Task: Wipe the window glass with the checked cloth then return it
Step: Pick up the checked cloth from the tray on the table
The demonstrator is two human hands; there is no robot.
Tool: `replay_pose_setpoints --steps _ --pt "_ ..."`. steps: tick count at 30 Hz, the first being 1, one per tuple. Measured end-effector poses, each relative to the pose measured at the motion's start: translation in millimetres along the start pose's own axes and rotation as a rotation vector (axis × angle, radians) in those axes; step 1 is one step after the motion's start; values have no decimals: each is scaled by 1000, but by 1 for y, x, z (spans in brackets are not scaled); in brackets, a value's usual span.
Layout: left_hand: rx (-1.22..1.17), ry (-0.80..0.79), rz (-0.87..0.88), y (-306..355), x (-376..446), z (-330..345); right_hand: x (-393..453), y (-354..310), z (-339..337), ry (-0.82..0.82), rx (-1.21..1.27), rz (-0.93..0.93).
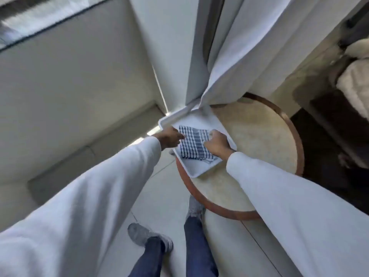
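Note:
A folded blue-and-white checked cloth (pixel 192 142) lies flat in a white tray (pixel 201 168) on a round table. My left hand (pixel 169 137) rests at the cloth's left edge, fingers touching it. At the cloth's right edge, my right hand (pixel 216 143) presses down with curled fingers. Whether either hand grips the fabric is unclear. The window glass (pixel 30 21) shows at the top left, above a pale wall.
The round table (pixel 259 136) has a pale top and a brown rim. A white curtain (pixel 229 52) hangs down to the tray's far corner. Dark furniture with white bedding (pixel 353 76) stands at the right. My legs and grey shoes are on the tiled floor below.

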State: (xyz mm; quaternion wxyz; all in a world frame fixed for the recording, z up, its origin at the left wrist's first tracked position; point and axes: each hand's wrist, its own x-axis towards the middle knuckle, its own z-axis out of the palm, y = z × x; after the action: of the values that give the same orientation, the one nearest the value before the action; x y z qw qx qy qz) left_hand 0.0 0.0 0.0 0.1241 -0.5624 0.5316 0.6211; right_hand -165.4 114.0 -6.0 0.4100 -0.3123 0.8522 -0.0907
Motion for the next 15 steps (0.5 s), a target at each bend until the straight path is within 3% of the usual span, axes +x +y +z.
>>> replay_pose_setpoints --steps 4,7,12,15 --pt "122 -7 -70 -12 51 25 40 25 37 12 52 165" --pt "83 65 -110 -14 81 41 65 42 59 91 75 195" --pt "-18 158 -94 -1 74 35 67 27 61 108 342 66" --pt "-149 331 -21 19 43 3 50 -18 37 79 543 10"
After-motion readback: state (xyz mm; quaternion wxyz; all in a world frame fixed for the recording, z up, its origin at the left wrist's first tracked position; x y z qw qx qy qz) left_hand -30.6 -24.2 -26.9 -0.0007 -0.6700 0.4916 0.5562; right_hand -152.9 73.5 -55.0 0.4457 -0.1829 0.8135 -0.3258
